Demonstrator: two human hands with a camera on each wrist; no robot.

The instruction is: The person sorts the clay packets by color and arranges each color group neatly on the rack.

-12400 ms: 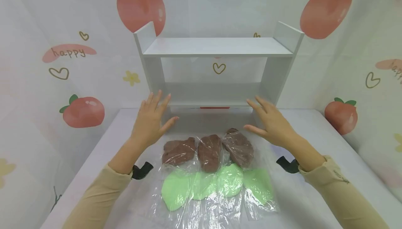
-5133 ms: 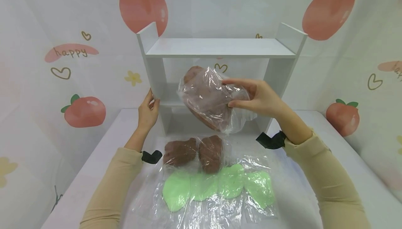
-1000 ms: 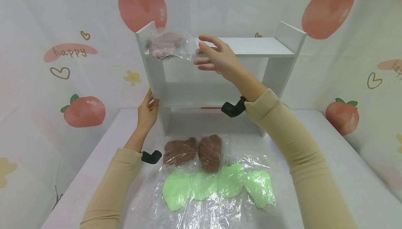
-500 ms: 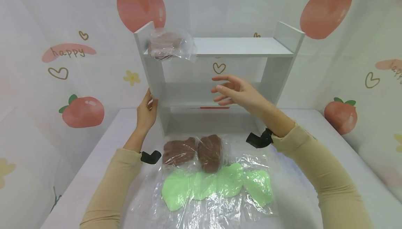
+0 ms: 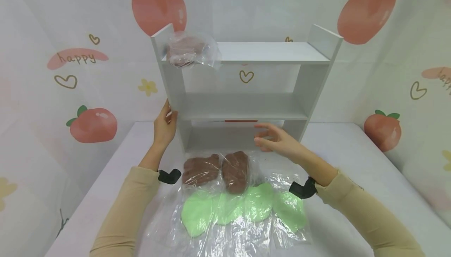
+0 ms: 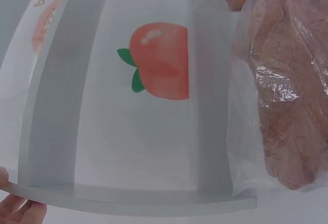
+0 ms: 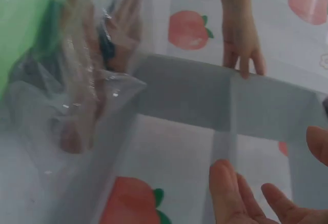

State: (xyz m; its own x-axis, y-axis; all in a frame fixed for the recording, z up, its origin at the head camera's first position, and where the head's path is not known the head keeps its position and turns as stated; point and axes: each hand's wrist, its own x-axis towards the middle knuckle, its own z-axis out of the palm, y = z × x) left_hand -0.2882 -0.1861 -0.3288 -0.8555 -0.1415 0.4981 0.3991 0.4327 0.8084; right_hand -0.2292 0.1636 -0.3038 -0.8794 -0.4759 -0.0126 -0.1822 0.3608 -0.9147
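Note:
My left hand [image 5: 165, 129] holds the left side panel of a white shelf unit [image 5: 174, 80]; in the left wrist view its fingertips [image 6: 25, 211] curl round the panel's edge. My right hand [image 5: 273, 141] hovers in front of the lower compartment, fingers loosely bent, holding nothing. Up on the top board, at its left end, lies a brown lump in a clear plastic bag [image 5: 186, 49]. Two more bagged brown lumps lie on the table before the unit, a wide one [image 5: 201, 170] on the left and a narrower one [image 5: 235, 172] beside it.
Several flat green pieces in clear bags [image 5: 258, 206] lie in a row nearer me, partly touching the brown lumps' bags. The unit's middle board [image 5: 243, 106] sits below the top one. A fruit-patterned cloth [image 5: 88, 14] hangs behind and at the sides.
My right hand let go of the bagged brown lump on the top board, then came down and right toward the table. Earlier that lump lay rightmost on the table. My left hand stays on the panel.

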